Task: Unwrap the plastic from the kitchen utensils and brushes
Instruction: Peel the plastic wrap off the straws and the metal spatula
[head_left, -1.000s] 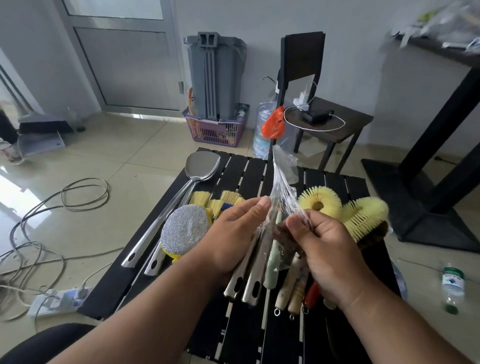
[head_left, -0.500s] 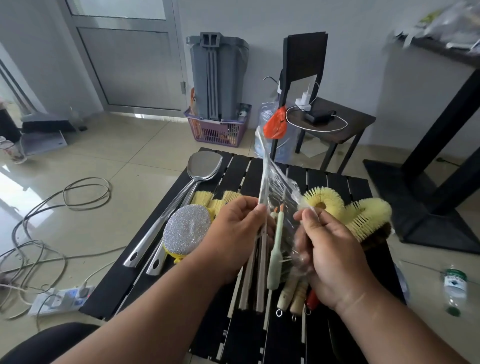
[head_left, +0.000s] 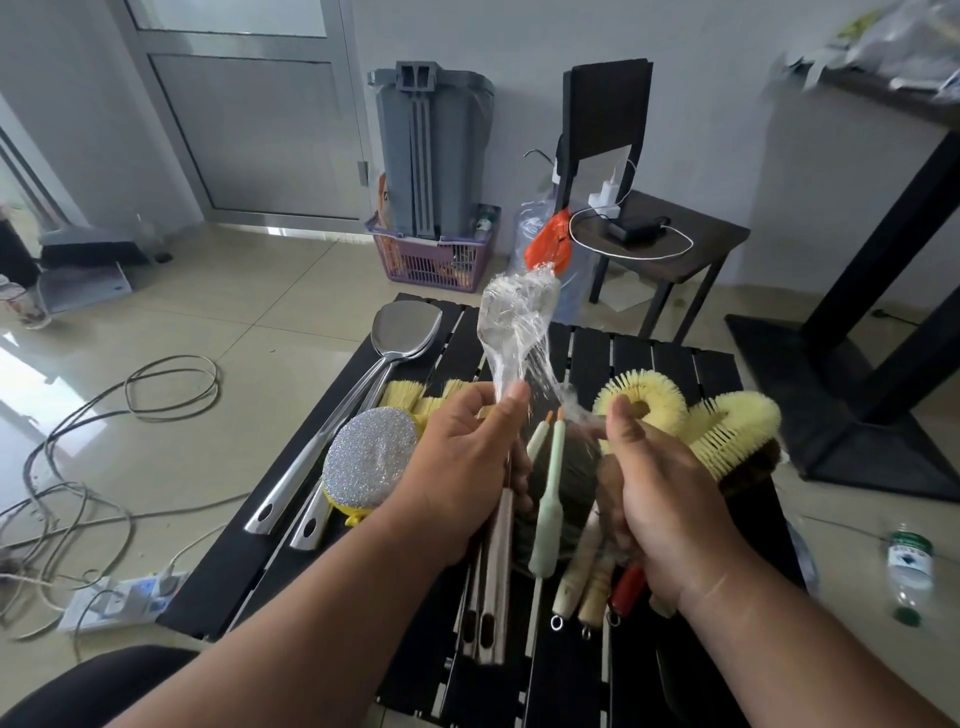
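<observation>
Pinching a twisted strip of clear plastic wrap (head_left: 511, 332) between thumb and forefinger, the left hand (head_left: 467, 457) is held above the black slatted worktop (head_left: 670, 358); whether its curled lower fingers also clasp the two steel handles (head_left: 493, 577) that emerge below it cannot be told. The right hand (head_left: 660, 493) is closed around a bundle of brushes (head_left: 576, 519), its thumb raised against a stretched strand of the same wrap. Two pale green slim brushes (head_left: 548, 493) with orange tips are counted in the bundle, along with two pale wooden handles ending in wire loops and one red handle; the dark bristles behind them are hard to make out through the film, and the rest is hidden by the palm.

Two yellow ring-shaped bristle brushes (head_left: 727, 426) lie just beyond the right hand, the nearer one partly covered by the thumb. To the left, one steel spatula (head_left: 363, 395) is seen whole, a second steel handle beside it has its head hidden, and one glittery silver scrubber (head_left: 371, 457) rests against them. Yellow bristles behind the scrubber are mostly covered by the left hand. One plastic bottle (head_left: 909, 577) lies on the floor at the right.
</observation>
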